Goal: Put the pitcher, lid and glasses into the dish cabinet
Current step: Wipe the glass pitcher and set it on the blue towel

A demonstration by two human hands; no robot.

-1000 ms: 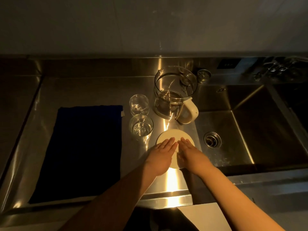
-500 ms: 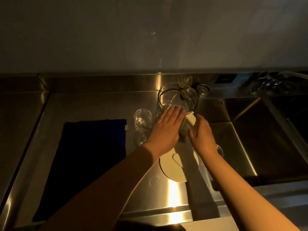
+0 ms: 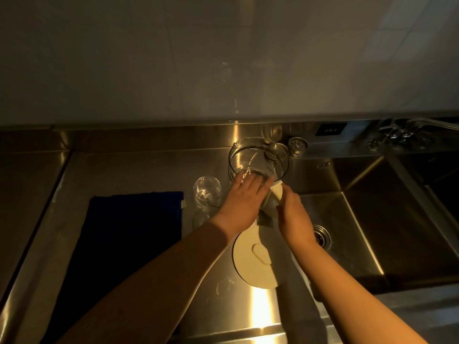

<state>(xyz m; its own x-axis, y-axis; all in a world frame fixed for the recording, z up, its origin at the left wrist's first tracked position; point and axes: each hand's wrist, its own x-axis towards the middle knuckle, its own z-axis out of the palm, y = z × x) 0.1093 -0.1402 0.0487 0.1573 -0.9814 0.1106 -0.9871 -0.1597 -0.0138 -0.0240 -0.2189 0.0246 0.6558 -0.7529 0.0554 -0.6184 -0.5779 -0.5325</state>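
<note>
Head view: glass pitcher (image 3: 258, 157) upright on steel counter (image 3: 139, 170), beside sink (image 3: 372, 219). Left hand (image 3: 242, 202) flat, fingers spread against its wall; right hand (image 3: 293, 214) gripping cream handle (image 3: 277, 192). Lid (image 3: 255, 261) flat in front; glasses (image 3: 207, 192) left.

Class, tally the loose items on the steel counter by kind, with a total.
Glass pitcher: 1
Drinking glasses: 2, the nearer one mostly hidden by the left forearm
Cream lid: 1
Dark blue cloth: 1
Total: 5
</note>
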